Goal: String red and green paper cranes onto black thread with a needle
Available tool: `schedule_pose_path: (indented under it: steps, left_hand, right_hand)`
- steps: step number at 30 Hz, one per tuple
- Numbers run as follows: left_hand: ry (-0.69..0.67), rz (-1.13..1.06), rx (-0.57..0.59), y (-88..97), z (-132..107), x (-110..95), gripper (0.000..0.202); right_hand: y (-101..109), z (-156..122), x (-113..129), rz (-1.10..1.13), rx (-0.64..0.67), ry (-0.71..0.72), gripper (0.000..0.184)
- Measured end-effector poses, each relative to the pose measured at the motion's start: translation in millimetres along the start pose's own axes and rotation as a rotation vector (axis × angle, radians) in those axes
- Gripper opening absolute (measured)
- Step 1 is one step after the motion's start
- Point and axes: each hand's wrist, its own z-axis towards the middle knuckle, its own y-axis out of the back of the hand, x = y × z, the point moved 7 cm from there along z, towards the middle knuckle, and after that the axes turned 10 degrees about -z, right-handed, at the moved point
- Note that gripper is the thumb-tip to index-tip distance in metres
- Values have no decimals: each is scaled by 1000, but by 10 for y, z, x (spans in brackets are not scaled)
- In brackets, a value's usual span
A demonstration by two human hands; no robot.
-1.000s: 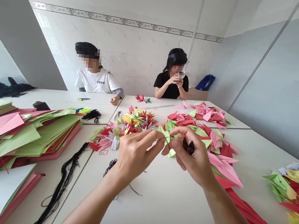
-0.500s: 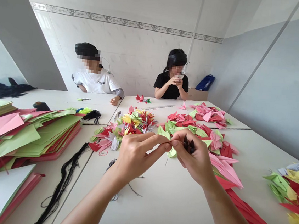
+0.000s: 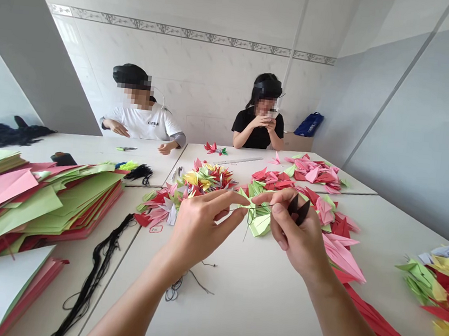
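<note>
My left hand (image 3: 207, 217) is raised over the middle of the table, thumb and forefinger bent toward each other at a thin black string (image 3: 258, 209). The string runs across to my right hand (image 3: 296, 231), and a loose end hangs down between the hands. In my right palm sits a pair of dark thread snips (image 3: 300, 209), its two pointed blades up; the right forefinger stretches toward the left fingertips. Below the left wrist lies a tangle of black string (image 3: 173, 290). Folded green paper pieces (image 3: 261, 224) lie just behind my fingers.
Stacks of coloured paper (image 3: 64, 204) stand at left, beside a black string bundle (image 3: 97, 267). Folded paper cranes (image 3: 207, 177) lie ahead, with more folded paper (image 3: 325, 200) to the right and at the far right edge (image 3: 444, 292). Two people sit across the table.
My hands have moved slightly apart, so the string shows stretched between them. My right forefinger has straightened and the snips have turned. Across the table, the person in white has moved both hands.
</note>
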Motion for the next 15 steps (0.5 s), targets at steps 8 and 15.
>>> schedule_pose_path:
  steps: [8,15]
  left_hand:
    - [32,-25,7,-3,-13,33,13]
    - [45,-52,-10,16,-23,40,13]
  right_hand:
    - [9,11,-36,136,5,-48,17]
    - [19,17,-38,156,0,-38,16]
